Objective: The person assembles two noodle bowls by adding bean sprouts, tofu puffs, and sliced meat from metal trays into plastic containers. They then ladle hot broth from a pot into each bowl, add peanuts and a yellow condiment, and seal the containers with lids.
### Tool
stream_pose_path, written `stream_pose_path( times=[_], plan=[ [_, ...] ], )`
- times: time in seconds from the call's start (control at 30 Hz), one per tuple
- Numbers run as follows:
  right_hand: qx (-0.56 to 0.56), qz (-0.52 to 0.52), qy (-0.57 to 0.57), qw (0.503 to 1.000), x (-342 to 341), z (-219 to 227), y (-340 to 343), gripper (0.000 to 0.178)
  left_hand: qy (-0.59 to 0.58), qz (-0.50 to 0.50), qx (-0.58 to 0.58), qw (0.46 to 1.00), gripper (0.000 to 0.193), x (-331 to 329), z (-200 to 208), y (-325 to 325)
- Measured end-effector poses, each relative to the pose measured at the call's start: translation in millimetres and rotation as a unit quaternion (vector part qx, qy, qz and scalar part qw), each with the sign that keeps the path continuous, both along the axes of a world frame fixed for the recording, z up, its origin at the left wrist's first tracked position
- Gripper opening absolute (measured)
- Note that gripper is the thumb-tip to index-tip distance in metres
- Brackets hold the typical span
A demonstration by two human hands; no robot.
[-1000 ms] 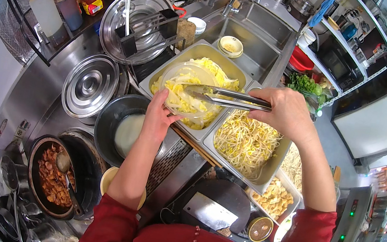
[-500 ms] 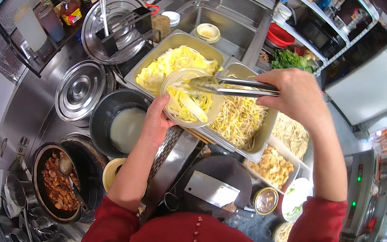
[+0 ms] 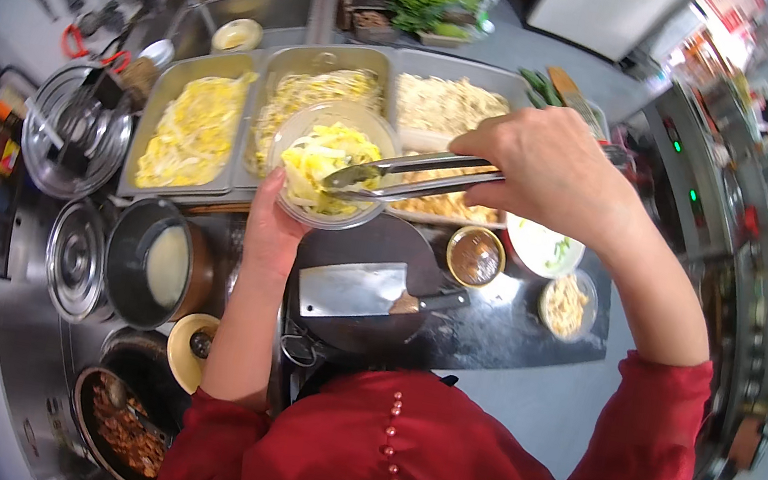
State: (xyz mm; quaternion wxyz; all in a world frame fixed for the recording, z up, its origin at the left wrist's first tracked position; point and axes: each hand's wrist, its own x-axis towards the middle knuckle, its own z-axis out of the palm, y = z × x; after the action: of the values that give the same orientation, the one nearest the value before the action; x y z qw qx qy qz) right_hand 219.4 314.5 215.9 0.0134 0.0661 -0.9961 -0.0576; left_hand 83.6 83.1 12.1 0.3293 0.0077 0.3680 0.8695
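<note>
Head camera lets us see both of our hands working at one bowl. With our left hand [image 3: 275, 228] we hold a clear plastic bowl [image 3: 347, 220]: the thumb lies along its side, and the other fingers are mostly hidden under it, so we cannot tell how much they are bent. The bowl is just beyond this hand, raised, and it contains pieces of yellow and white cabbage [image 3: 344, 144]. Our right hand [image 3: 546, 170] is closed around metal tongs [image 3: 359, 173], which extend from it toward the left, with their tips at the cabbage. If a piece is pinched between these tips, we cannot tell.

Forward and to the left of the left hand, we have a tray of cut cabbage [image 3: 191, 74]. Beside it, ahead of the same hand, is a tray of bean sprouts [image 3: 332, 59], partly covered by our bowl. Forward and to the left of the right hand, we see a tray of pale strips [image 3: 451, 68]; golden pieces [image 3: 454, 207] show behind the tongs. Nearer to our body than the right hand stands a round tin [image 3: 476, 257]. To the right of the left hand, a cleaver [image 3: 351, 289] lies on a dark round board [image 3: 376, 239]. To its left, we find a pot [image 3: 131, 265] with whitish liquid.
</note>
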Motion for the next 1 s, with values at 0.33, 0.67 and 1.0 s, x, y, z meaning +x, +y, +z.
stream_pose_path(
  times=[0.33,0.67,1.0],
  plan=[
    [0.055,-0.211,-0.141,0.966,44.2,-115.2,113.4,0.056,-0.015,0.031,-0.038,0.999,0.061,52.0,-20.5,-18.7],
    [0.004,-0.151,-0.02,0.988,34.2,-188.6,140.6,0.027,-0.082,0.006,-0.037,0.996,0.057,113.8,-69.6,-7.1],
    [-0.231,-0.102,-0.015,0.968,94.5,-52.9,121.2,0.043,-0.084,-0.004,-0.043,0.995,0.052,121.6,-98.6,51.4]
  ],
)
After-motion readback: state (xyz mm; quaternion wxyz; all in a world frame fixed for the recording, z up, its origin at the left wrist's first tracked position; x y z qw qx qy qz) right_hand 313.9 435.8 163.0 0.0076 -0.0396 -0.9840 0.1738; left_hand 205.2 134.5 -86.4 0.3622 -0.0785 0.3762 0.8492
